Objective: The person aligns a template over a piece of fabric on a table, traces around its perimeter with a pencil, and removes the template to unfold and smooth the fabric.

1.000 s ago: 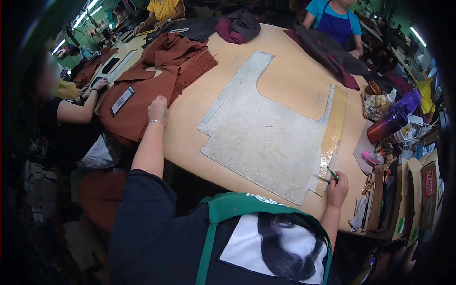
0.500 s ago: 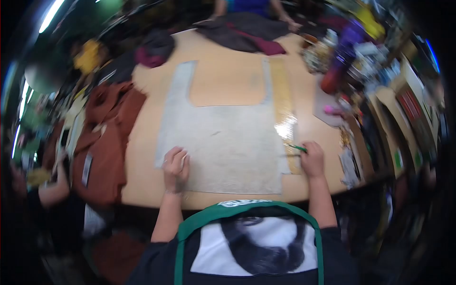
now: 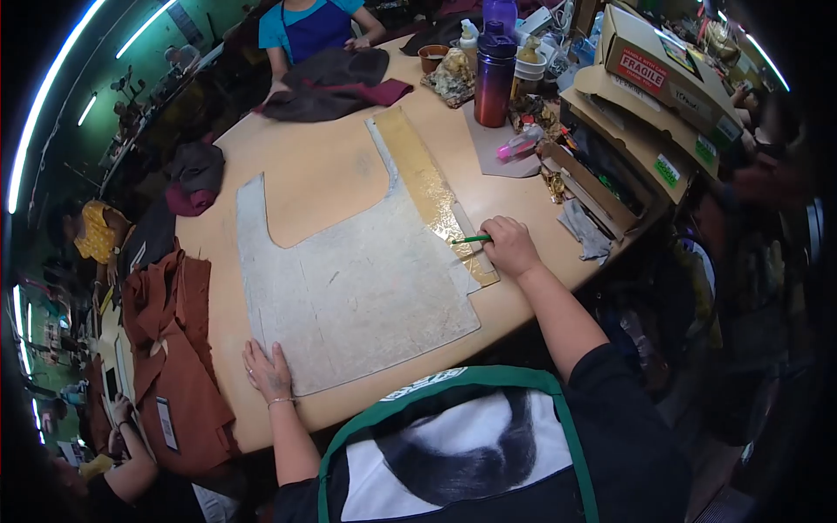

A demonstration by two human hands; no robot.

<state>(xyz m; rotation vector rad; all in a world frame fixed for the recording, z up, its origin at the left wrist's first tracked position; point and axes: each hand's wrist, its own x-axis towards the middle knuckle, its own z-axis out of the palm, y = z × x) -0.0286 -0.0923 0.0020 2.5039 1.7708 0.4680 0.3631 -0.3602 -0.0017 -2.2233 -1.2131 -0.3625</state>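
Note:
A large grey U-cut pattern piece (image 3: 375, 288) lies flat on the table, its two arms pointing away from me. My left hand (image 3: 268, 370) rests on its lower left corner, fingers spread. In my right hand (image 3: 513, 244) is a slim green pen (image 3: 472, 239), held near the piece's right edge with its tip pointing left. A shiny tan strip (image 3: 418, 170) runs along that edge, and part of it is under the pen tip. Whether the tip touches the surface I cannot tell.
Rust-brown cloth pieces (image 3: 179, 366) lie at the left edge. Dark and maroon cloth (image 3: 327, 87) is in front of a person in a blue apron (image 3: 318, 30) across the table. A purple-red bottle (image 3: 494, 83), a pink tool (image 3: 519, 146) and cardboard boxes (image 3: 649, 74) crowd the right.
My left hand has gone from curled fingers to lying spread on the pattern piece's corner. The view has turned, so the piece appears slanted. The pen is still in my right hand.

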